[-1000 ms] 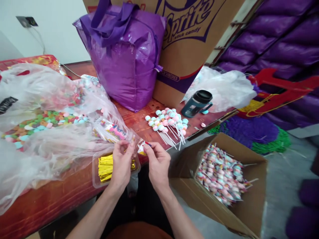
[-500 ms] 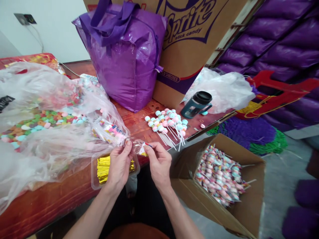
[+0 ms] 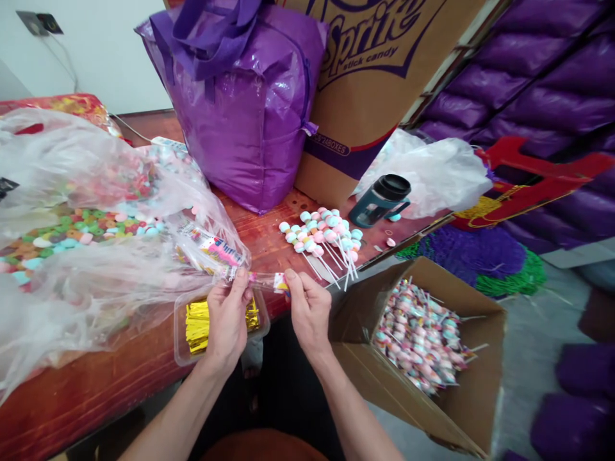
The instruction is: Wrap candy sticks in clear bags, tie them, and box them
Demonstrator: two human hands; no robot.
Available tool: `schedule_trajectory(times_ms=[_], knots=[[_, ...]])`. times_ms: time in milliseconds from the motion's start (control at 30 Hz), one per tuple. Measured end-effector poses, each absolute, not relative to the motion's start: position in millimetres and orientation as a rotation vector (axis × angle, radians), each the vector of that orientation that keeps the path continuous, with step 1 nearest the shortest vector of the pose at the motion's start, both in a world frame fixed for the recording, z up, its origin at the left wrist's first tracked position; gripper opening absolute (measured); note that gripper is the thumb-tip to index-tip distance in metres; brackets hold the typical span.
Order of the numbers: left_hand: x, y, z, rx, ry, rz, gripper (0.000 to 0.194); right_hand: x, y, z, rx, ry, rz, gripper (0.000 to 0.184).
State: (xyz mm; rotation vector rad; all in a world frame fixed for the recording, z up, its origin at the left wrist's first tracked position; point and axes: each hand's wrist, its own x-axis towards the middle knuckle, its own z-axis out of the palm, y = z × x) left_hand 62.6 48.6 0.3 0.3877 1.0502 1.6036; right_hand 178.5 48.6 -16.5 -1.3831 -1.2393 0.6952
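Observation:
Between my two hands a small clear printed plastic wrapper (image 3: 262, 278) is stretched sideways. My left hand (image 3: 229, 318) pinches one end, beside the printed wrappers (image 3: 211, 250) on the table. My right hand (image 3: 309, 312) is closed on the other end, where a white, yellow and red printed patch shows. Under my left hand sits a clear plastic tub (image 3: 181, 349) of gold twist ties (image 3: 198, 325). Beyond my right hand lies a pile of pastel marshmallow sticks (image 3: 324, 235) on the red-brown table (image 3: 103, 390).
Clear plastic bags (image 3: 96, 307) with coloured candies (image 3: 77, 230) cover the left side. A purple bag (image 3: 245, 121), a Sprite carton (image 3: 355, 128) and a dark blue cup (image 3: 379, 202) stand behind. An open cardboard box (image 3: 473, 400) at right holds wrapped sticks (image 3: 423, 339).
My hands have drawn slightly apart and the wrapper between them is pulled straighter. My right fingers have curled in more around its end. The view has shifted slightly.

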Motion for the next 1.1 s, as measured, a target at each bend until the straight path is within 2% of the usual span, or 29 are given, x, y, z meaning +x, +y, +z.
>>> schedule_trajectory(times_ms=[200,300,400,500,633,767,1100], knots=[[57,61,-1,0.245,1.044,1.630,0.038,215,90,-20,-1.682,-1.576,-0.082,0.020],[49,67,-1,0.180,1.016,1.610,0.040,235,107,-28,-1.980,-1.695,-0.262,0.018],[44,70,-1,0.116,1.005,1.575,0.043,245,111,-37,-2.091,-1.755,-0.211,0.021],[41,73,-2,0.053,0.989,1.540,0.041,246,101,-38,-1.964,-1.612,-0.073,0.024],[37,77,0,-0.014,0.979,1.550,0.027,243,67,-25,-1.589,-1.340,0.232,0.020],[36,80,5,-0.066,0.999,1.547,0.016,242,31,-14,-1.412,-1.277,0.446,0.014],[38,78,-4,0.173,1.012,1.589,0.039,264,18,-9,-1.301,-1.725,0.232,0.011]])
